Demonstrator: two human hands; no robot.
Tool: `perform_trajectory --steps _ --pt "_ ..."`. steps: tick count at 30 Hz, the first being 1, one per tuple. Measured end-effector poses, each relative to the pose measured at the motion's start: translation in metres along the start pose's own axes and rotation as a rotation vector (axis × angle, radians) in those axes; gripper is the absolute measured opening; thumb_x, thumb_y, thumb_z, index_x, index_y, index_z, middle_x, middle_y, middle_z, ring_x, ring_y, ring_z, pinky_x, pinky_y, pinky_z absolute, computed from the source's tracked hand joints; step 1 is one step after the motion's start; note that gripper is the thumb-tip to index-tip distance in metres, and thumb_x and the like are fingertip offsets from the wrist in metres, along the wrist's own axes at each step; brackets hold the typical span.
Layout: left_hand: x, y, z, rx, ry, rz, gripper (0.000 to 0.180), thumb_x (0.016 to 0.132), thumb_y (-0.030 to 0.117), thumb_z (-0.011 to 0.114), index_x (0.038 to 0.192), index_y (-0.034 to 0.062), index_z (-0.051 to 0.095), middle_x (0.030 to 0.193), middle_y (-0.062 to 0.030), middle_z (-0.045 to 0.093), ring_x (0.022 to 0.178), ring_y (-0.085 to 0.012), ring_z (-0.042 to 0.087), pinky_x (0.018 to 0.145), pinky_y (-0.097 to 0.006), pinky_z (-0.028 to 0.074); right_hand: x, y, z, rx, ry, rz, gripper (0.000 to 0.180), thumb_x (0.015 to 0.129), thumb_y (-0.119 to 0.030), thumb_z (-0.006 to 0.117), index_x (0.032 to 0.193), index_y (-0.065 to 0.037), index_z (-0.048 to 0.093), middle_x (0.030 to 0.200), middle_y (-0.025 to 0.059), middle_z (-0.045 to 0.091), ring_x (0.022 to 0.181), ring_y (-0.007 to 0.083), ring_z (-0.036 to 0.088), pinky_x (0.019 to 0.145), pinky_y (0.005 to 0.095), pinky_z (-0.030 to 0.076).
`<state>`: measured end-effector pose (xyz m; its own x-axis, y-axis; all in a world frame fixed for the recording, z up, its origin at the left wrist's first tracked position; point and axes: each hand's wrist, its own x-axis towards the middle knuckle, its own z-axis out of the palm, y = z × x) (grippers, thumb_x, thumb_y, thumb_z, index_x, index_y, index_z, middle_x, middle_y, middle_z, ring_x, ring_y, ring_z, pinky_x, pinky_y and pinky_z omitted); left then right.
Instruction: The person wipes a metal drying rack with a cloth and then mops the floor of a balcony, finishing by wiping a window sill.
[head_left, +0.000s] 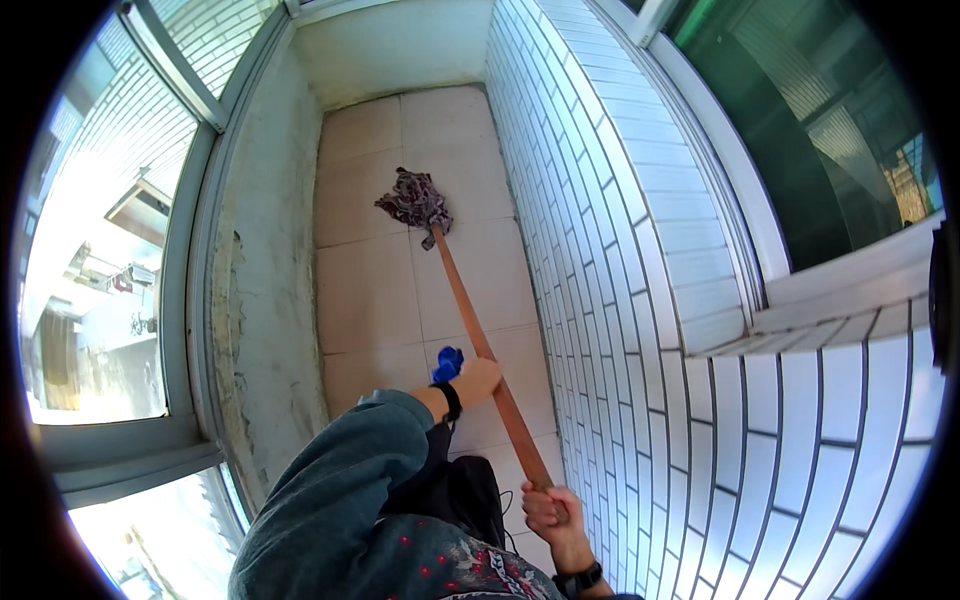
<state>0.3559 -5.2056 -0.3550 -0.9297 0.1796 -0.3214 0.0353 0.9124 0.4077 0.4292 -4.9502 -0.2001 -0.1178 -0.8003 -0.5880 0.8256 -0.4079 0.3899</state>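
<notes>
A mop with a long wooden handle (pixel 462 292) slants away from me across the floor. Its dark, mottled cloth head (pixel 415 203) lies spread on the pinkish tiles. Partway down the handle, my left hand (pixel 478 379) is closed around the wood, the fingers partly turned out of sight. My right hand (pixel 548 508) grips the handle close to its near end. Something blue (pixel 447 364) shows just beyond my left wrist; I cannot make out what it is. Both wrists wear black bands.
Pinkish floor tiles (pixel 365 290) run along a narrow balcony. A white brick-tiled wall (pixel 600 300) bounds the right, with a window (pixel 800 130) above it. On the left stand a worn plaster wall (pixel 265 250) and framed windows (pixel 205 280). A low wall (pixel 400 50) closes the far end.
</notes>
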Motion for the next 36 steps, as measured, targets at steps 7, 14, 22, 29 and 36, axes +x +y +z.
perform_trajectory --steps 7,14,22,29,36 --pt "-0.066 0.162 0.078 -0.37 -0.095 0.321 0.01 0.07 0.006 0.053 0.076 -0.0016 0.056 0.072 -0.0217 0.061 0.071 -0.0384 0.061 0.06 -0.046 0.048 -0.181 0.094 -0.023 -0.4 0.572 -0.395 0.031 0.07 -0.017 0.062 0.093 0.0 0.05 0.062 0.0035 0.05 0.046 0.0156 0.046 0.041 0.028 0.038" --pt "-0.099 0.296 0.097 -0.548 -0.495 0.45 0.025 0.068 0.01 0.06 0.09 -0.0006 0.054 0.087 -0.0216 0.061 0.085 -0.0367 0.059 0.068 -0.045 0.047 -0.281 0.149 0.017 -0.853 1.189 -0.282 0.016 0.071 -0.013 0.06 0.082 -0.003 0.056 0.061 0.0036 0.055 0.047 0.0139 0.052 0.039 0.0269 0.037" --pt "-0.089 0.281 0.073 -0.795 -0.469 0.445 0.039 0.07 0.017 0.068 0.1 0.0053 0.047 0.089 -0.0176 0.061 0.086 -0.035 0.059 0.07 -0.043 0.046 -0.268 0.131 0.012 -1.735 1.335 -0.128 0.027 0.068 -0.015 0.067 0.084 0.002 0.054 0.064 0.0141 0.057 0.051 0.0241 0.055 0.046 0.036 0.043" --pt "-0.075 0.254 0.099 -0.828 -0.471 0.418 0.045 0.068 0.013 0.07 0.105 0.0062 0.045 0.087 -0.0164 0.061 0.085 -0.0354 0.059 0.068 -0.045 0.045 -0.25 0.118 -0.041 -1.729 1.314 -0.045 0.037 0.073 -0.021 0.061 0.1 0.001 0.05 0.076 0.0197 0.056 0.067 0.0299 0.055 0.054 0.0417 0.042" --pt "0.02 0.139 0.062 -0.811 -0.244 0.228 0.032 0.077 0.011 0.057 0.106 0.0094 0.042 0.084 -0.0175 0.06 0.08 -0.0373 0.058 0.067 -0.046 0.044 -0.12 0.029 0.002 -1.875 1.247 -0.285 0.028 0.064 -0.008 0.064 0.085 0.002 0.05 0.059 0.0165 0.05 0.055 0.0305 0.051 0.05 0.039 0.04"
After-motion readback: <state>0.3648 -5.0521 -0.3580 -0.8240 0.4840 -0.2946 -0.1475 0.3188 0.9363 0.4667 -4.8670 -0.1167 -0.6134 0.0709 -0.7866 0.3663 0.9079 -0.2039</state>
